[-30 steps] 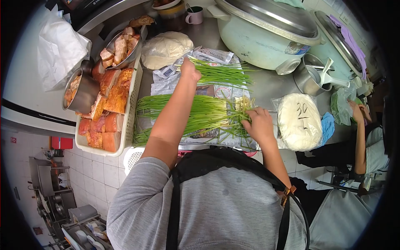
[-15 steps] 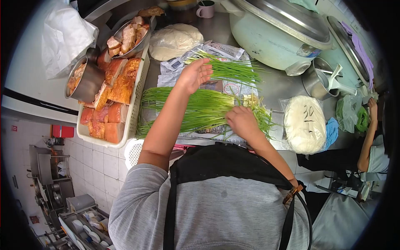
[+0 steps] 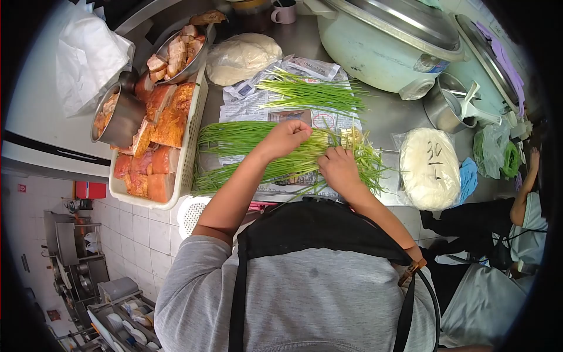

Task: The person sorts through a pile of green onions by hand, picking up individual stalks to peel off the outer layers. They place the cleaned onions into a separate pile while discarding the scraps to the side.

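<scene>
A large pile of green chives [image 3: 234, 139], pale at the right ends, lies across newspaper [image 3: 234, 111] on the steel table. My left hand [image 3: 287, 139] is over this pile with its fingers closed in a pinch on chives near the pale ends. To the right, my right hand [image 3: 340, 168] has its fingers curled around the stem ends, their tips partly hidden. Beyond the hands, a smaller, straighter chive bundle [image 3: 316, 95] rests on the same newspaper. Loose yellowish trimmings [image 3: 353, 138] lie just above my right hand.
At left stands a white basket [image 3: 190, 152] of roasted meat pieces with metal bowls on it. A wrapped pale slab marked 30 [image 3: 431, 170] lies at right. A big lidded pot [image 3: 375, 56] stands behind, and a co-worker's arm [image 3: 525, 188] shows at far right.
My left hand has moved from beside the far bundle down to the nearer pile, and its fingers have closed. My right hand has stayed at the stem ends.
</scene>
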Demonstrator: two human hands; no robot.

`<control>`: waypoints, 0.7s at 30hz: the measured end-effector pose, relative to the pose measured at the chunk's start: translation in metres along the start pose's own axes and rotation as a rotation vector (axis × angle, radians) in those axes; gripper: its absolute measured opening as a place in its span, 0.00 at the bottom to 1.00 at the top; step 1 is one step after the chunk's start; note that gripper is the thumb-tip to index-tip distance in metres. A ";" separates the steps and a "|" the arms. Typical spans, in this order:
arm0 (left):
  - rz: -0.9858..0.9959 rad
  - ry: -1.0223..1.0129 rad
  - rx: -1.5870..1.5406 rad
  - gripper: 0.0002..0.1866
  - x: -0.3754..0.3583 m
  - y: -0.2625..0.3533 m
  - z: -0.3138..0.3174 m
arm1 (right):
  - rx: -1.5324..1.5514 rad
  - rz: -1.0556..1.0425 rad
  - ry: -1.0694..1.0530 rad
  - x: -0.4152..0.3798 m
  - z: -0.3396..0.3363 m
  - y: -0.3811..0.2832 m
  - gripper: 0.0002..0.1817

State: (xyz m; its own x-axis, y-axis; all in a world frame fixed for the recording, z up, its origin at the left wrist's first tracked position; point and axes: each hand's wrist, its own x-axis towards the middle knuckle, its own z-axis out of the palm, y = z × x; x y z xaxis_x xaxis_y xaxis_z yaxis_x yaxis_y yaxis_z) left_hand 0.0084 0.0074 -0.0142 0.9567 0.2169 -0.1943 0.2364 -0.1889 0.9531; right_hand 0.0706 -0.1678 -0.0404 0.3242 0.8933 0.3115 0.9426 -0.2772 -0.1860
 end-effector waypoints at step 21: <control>-0.021 -0.015 -0.183 0.06 -0.030 0.056 0.009 | 1.133 0.477 0.277 0.017 -0.044 0.028 0.06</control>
State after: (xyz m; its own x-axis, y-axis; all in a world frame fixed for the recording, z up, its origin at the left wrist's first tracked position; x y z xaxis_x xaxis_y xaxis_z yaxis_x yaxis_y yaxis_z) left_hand -0.0055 -0.0179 0.0432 0.9545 0.2049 -0.2167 0.2228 -0.0067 0.9748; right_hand 0.1057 -0.1753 0.0005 0.7481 0.6459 0.1519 0.1742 0.0298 -0.9843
